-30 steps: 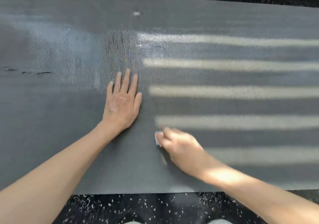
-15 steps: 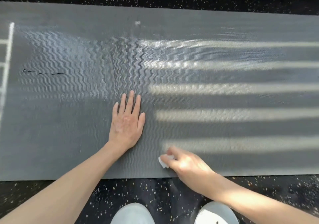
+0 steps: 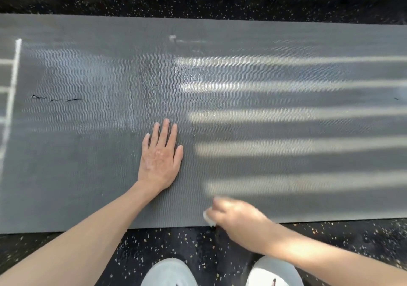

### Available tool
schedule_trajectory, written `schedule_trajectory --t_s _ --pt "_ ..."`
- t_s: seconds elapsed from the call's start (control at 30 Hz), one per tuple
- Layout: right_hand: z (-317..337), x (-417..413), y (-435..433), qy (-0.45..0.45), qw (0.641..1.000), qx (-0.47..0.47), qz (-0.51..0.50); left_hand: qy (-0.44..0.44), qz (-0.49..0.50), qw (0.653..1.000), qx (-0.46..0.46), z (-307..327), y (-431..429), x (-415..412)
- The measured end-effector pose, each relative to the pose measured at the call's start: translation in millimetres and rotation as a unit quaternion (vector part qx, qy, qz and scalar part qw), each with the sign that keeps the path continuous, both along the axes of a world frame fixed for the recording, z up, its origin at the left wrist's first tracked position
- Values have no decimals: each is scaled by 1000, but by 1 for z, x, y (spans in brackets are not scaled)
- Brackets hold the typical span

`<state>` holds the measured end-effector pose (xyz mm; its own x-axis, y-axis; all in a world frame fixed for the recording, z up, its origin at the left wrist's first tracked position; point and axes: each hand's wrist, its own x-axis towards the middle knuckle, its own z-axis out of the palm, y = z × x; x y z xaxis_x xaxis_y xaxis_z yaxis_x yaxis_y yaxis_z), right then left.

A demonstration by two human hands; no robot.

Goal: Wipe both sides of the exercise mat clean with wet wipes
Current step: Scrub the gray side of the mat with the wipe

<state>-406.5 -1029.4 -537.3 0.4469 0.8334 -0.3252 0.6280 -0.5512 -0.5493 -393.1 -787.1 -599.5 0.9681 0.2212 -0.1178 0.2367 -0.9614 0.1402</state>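
On a dark speckled floor, a grey exercise mat is lying flat across the view. The left hand is resting palm-down on it with fingers straight, likely pinning the mat against sliding. The right hand, blurred, is pinching a white wet wipe at the mat's near edge, seemingly wiping there.

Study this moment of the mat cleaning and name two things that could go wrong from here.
1. The right hand holds the wet wipe at the near edge of the mat; a stroke may slip onto the speckled floor, pick up grit and smear it back.
2. The dark slit-like marks at the left may be tears; wiping across them could snag and widen them.
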Motion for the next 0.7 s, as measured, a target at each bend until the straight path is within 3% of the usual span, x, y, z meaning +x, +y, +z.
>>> schedule_trajectory --t_s 0.07,0.13,0.2,0.23,0.3,0.33,0.4,0.47,0.57,0.7 --pt "-6 5 -1 -34 999 18 -34 -1 0 1000 0 -1 0 0" --pt "-3 -6 -4 5 1000 -16 22 0 0 1000 -2 0 0 -1" --pt "-2 -12 -14 -26 996 -38 76 -1 0 1000 -7 1 0 -1" --pt "1 -8 -14 12 996 -43 81 0 0 1000 -6 0 0 0" --pt "5 16 -2 -9 1000 17 21 -3 2 1000 -4 0 0 0" --pt "2 25 0 -70 997 17 -3 -5 2 1000 -7 0 -1 0" --pt "1 27 -1 -74 996 42 -40 -8 3 1000 -14 1 -1 0" --pt "-6 7 -7 -40 998 43 22 -9 3 1000 -21 2 -1 1" --pt "-10 18 -7 -96 992 14 84 -12 10 999 -31 4 -2 2" --pt "-5 48 16 -82 996 24 -29 -59 25 995 -72 12 -3 8"
